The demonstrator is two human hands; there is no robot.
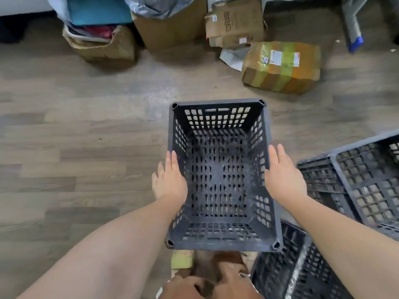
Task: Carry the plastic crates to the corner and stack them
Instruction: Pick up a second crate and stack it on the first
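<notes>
A dark grey perforated plastic crate [220, 178] sits open side up in the middle of the head view, empty inside. My left hand [171, 182] lies flat against its left rim, fingers straight. My right hand [282, 173] lies along its right rim with straight fingers too. Whether the crate rests on the floor or hangs between my palms cannot be told. More grey crates [362, 180] lie at the right, and another grey crate [298, 268] lies at the lower right, close to the held one.
Wood-look floor [86, 137] spreads to the left. Cardboard boxes [235, 22], a yellow-green wrapped parcel [282, 65], a paper bag [101, 42] and a metal furniture leg [354, 24] line the far side. My feet in yellow slippers [182, 258] stand under the crate's near edge.
</notes>
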